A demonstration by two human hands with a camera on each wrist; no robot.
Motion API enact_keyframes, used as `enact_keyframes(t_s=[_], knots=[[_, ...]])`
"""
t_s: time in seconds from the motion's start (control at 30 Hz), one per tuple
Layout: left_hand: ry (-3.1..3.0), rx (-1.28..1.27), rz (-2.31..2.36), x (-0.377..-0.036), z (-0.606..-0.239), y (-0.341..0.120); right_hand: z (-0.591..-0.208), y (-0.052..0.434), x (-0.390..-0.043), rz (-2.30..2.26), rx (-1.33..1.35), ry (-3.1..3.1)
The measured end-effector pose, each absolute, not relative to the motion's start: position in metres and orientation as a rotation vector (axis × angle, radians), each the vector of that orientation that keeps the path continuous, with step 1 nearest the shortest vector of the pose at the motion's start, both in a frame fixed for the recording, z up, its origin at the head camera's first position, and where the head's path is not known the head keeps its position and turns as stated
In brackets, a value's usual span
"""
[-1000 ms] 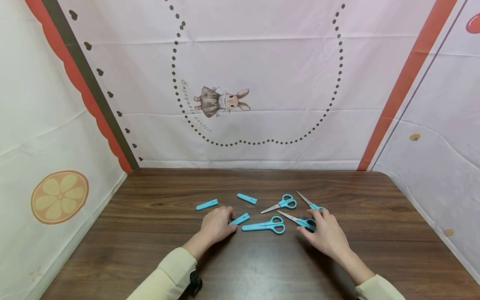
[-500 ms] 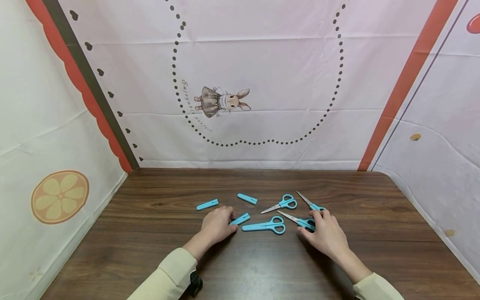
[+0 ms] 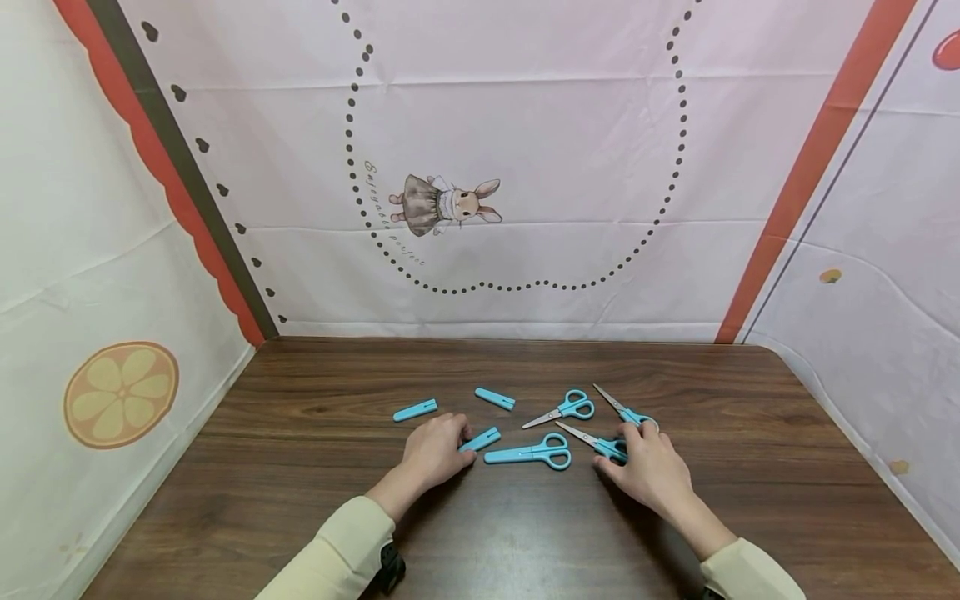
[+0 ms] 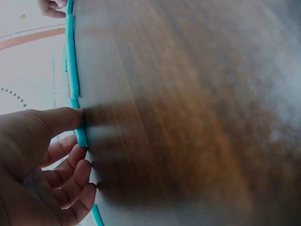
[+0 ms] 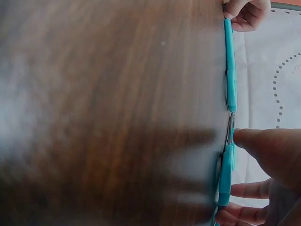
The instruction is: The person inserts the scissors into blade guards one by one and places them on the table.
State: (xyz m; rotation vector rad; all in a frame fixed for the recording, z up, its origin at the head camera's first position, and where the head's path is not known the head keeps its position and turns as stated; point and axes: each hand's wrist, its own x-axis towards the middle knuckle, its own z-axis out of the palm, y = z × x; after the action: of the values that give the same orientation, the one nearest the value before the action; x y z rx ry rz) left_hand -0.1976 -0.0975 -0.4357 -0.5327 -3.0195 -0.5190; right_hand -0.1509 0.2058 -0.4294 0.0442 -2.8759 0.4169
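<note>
One pair of scissors (image 3: 529,452) wears its cap; three caps lie loose; our left hand (image 3: 433,450) grasps a cap (image 3: 481,438); our right hand (image 3: 651,469) grasps bare scissors (image 3: 600,443); two more bare pairs wait.

Head view: bright, even, diffuse lighting with no glare. Soft, short shadows fall on the table (image 3: 525,533) beneath both forearms. Focus is sharp throughout; wide-angle distortion bends the frame's left and right edges. Both wrist views: heavily blurred. The wood grain smears across the frame, with a pale washed-out haze at the upper right of the left wrist view and the left of the right wrist view.
</note>
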Motion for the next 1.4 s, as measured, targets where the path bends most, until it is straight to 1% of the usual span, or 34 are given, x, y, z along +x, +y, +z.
enact_keyframes(t_s=[0.53, 1.4], knots=[[-3.015, -0.532, -0.52, -0.1969, -0.4349, -0.0968, -0.4242, 0.1981, -0.1554, 0.246, 0.008, -3.069], [-3.037, -0.526, -0.541, -0.1972, -0.4355, -0.0965, -0.4289, 0.2024, -0.1538, 0.286, 0.09, -2.882]])
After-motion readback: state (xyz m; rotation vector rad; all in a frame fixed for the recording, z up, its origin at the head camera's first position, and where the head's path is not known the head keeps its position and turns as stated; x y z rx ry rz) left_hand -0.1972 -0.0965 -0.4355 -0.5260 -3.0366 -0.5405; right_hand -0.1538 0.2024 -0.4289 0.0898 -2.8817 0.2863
